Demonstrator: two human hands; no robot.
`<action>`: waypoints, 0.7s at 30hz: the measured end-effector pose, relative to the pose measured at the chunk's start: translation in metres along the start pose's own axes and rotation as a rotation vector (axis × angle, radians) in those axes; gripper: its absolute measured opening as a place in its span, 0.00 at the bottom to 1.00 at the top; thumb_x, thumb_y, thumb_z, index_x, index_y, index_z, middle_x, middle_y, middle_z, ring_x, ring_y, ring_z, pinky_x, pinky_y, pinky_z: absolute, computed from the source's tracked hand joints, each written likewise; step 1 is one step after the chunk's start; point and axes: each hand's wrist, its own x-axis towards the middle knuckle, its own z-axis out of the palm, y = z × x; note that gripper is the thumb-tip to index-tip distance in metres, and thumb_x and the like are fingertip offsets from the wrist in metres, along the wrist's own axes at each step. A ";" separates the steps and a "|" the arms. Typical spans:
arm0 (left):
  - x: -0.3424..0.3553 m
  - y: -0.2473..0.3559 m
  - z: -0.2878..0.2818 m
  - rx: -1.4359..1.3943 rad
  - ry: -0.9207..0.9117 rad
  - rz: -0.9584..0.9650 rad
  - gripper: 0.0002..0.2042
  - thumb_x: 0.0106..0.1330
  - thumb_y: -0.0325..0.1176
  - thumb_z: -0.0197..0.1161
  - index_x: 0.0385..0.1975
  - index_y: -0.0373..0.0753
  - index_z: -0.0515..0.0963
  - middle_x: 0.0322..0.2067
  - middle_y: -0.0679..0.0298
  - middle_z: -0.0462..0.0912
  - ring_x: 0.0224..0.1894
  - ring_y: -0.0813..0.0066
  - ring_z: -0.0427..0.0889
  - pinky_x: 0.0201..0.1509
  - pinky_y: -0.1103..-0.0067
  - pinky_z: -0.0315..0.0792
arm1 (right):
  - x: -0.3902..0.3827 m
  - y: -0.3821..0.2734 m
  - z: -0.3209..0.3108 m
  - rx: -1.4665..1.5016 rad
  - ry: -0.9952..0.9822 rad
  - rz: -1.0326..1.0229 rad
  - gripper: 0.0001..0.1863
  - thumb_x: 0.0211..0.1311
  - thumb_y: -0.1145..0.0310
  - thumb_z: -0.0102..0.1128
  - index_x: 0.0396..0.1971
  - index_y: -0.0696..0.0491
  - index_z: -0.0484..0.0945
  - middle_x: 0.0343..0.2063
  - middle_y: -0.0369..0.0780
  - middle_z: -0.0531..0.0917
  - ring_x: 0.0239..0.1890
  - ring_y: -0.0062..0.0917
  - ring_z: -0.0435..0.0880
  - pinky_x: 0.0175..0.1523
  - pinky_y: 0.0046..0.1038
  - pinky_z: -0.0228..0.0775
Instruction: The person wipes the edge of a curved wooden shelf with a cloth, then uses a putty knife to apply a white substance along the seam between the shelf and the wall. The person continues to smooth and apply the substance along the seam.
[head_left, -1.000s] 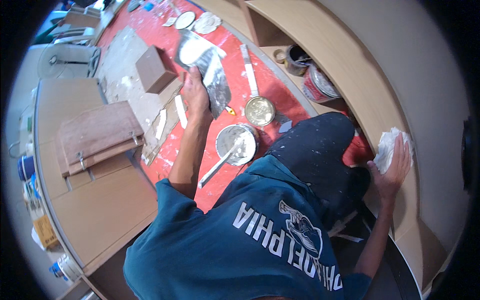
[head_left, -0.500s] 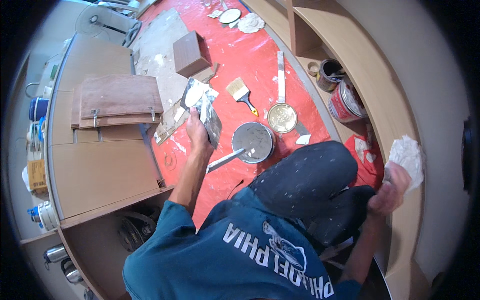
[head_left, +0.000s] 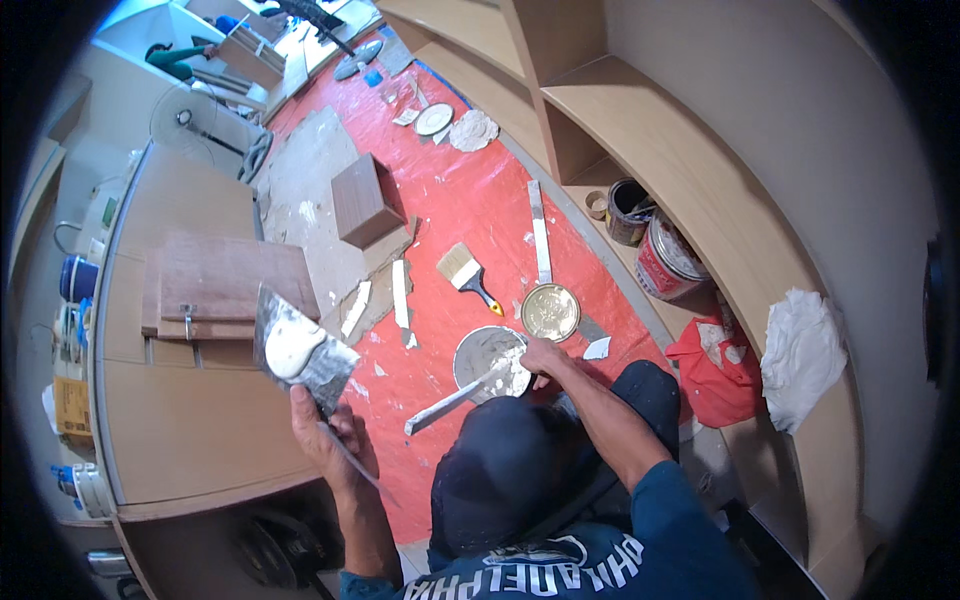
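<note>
My left hand (head_left: 335, 435) is closed around a putty knife (head_left: 328, 375) whose wide metal blade carries a blob of white filler (head_left: 292, 345). A second thin blade (head_left: 362, 468), seen almost edge-on, sticks out from the same hand. At the right rim of a round can (head_left: 465, 362) is my right hand (head_left: 545, 360), its fingers curled over the edge. Grey-white paste coats the inside of the can. A flat, smeared stick (head_left: 440, 405) leans out of it toward the left. Beyond the can lies a wide paintbrush (head_left: 465, 275), beside a round metal lid (head_left: 550, 312).
Red sheeting (head_left: 470, 215) covers the floor. A brown box (head_left: 365, 205) stands farther off, and wooden panels (head_left: 235, 285) lie on the left cabinet. Tins (head_left: 668, 258) sit in the right shelf; a white crumpled cloth (head_left: 803, 355) lies on its ledge. Another person's sleeve (head_left: 170, 62) shows far off.
My right hand has moved from the white cloth on the right ledge to the can's rim. My left hand has come nearer with the blades, and the view has tilted up.
</note>
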 end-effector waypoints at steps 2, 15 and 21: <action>-0.001 0.005 0.006 -0.015 0.023 -0.021 0.13 0.74 0.44 0.48 0.34 0.41 0.68 0.09 0.71 0.67 0.05 0.86 0.61 0.04 0.88 0.56 | 0.010 -0.003 0.002 0.026 -0.008 0.007 0.20 0.56 0.71 0.44 0.45 0.64 0.76 0.25 0.55 0.84 0.17 0.34 0.84 0.25 0.34 0.81; -0.038 0.036 0.186 -0.445 -0.523 -0.256 0.12 0.72 0.47 0.52 0.32 0.47 0.67 0.17 0.71 0.69 0.09 0.87 0.57 0.10 0.87 0.50 | -0.007 -0.047 -0.042 0.517 0.311 -0.220 0.23 0.56 0.68 0.43 0.30 0.81 0.69 0.23 0.63 0.80 0.20 0.41 0.85 0.21 0.34 0.79; 0.038 -0.014 0.191 -0.375 -0.446 0.086 0.13 0.74 0.45 0.49 0.34 0.43 0.69 0.20 0.70 0.72 0.13 0.88 0.63 0.12 0.87 0.57 | 0.018 -0.058 -0.052 0.928 0.614 -0.372 0.19 0.58 0.64 0.49 0.32 0.68 0.78 0.25 0.53 0.83 0.33 0.35 0.87 0.31 0.33 0.76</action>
